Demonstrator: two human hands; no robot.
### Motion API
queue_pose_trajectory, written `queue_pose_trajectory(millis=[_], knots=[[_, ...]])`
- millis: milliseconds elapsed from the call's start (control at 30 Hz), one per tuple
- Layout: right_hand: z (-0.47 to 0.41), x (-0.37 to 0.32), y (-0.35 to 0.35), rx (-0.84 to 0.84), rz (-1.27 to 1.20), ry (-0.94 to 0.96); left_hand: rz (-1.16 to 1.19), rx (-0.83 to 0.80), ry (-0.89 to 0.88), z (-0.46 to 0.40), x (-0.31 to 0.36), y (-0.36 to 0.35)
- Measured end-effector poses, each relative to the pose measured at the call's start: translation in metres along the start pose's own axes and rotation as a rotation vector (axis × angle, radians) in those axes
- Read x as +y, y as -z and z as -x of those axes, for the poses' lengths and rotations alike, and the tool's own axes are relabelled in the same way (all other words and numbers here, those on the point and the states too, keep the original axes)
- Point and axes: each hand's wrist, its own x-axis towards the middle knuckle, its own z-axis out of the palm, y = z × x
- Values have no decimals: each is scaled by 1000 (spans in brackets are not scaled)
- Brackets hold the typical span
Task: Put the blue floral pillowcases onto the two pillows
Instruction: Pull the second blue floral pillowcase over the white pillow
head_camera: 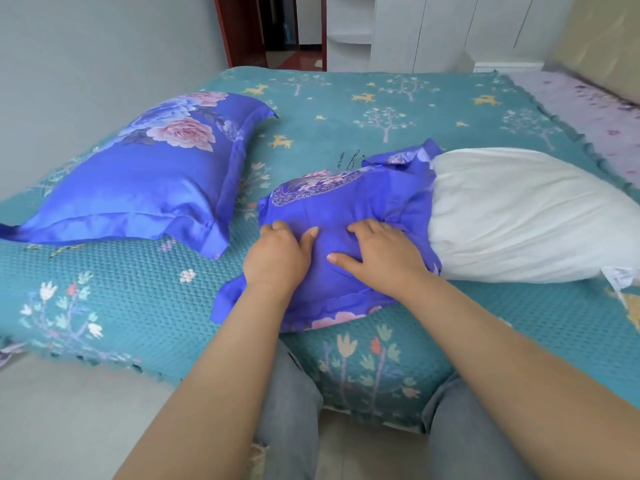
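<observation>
One pillow in a blue floral pillowcase (149,181) lies fully covered at the bed's left. A second white pillow (519,216) lies at the right, its left end inside the second blue floral pillowcase (346,202), which is bunched over that end only. My left hand (277,258) rests on the bunched case near its closed end, its fingers curled into the cloth. My right hand (384,251) lies beside it on the same case with fingers spread and bent on the fabric.
A teal patterned bedspread (381,109) covers the bed; its front edge is at my knees. A grey wall stands left, a red-framed doorway (270,29) and white wardrobe (415,29) behind, a beige headboard far right.
</observation>
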Motion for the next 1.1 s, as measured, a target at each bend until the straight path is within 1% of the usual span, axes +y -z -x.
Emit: queue_pose_trajectory(millis=[67, 133, 200, 267, 367, 433, 567, 633, 667, 767, 833, 867, 900, 933, 967, 1000, 1033, 1067, 1100], knots=[[1, -4, -7, -53, 14, -17, -86, -96, 41, -3, 1, 0], [3, -5, -11, -65, 45, -12, -127, -195, 26, -7, 1, -4], [4, -6, -13, -60, 59, -1, -71, -220, 23, -12, 0, -6], [5, -5, -14, -49, 28, -4, 8, -186, 27, -15, -4, -8], [9, -3, -13, -45, -34, 15, 146, -176, 59, -19, -11, -9], [11, -4, -13, -49, -106, 24, 298, -200, 87, -23, -17, -10], [13, -11, -11, -72, -219, 38, 693, -311, 164, -27, -25, -6], [13, -10, -11, -84, -240, 40, 801, -366, 189, -27, -28, -3], [14, -11, -10, -88, -251, 39, 809, -378, 188, -27, -29, -2], [15, -19, -11, -116, -291, 21, 747, -308, 130, -28, -25, 2], [18, -29, -10, -187, -339, 33, 664, -249, 61, -29, -13, 5], [21, -30, -8, -237, -408, 35, 626, -244, 33, -26, -2, 8], [21, -35, -6, -275, -502, 11, 570, -226, -38, -22, 11, 9], [18, -38, -8, -279, -559, -45, 574, -257, -89, -16, 26, 10], [12, -42, -14, -216, -502, -160, 657, -337, -145, -9, 42, 8], [11, -43, -23, -211, -320, -255, 697, -460, -222, 5, 57, 15], [16, -37, -12, -384, -345, -405, 669, -514, -360, 13, 75, 3], [17, -37, -19, -381, -333, -461, 588, -588, -413, 18, 87, -7], [13, -41, -34, -273, -277, -410, 563, -630, -380, 15, 96, -23]])
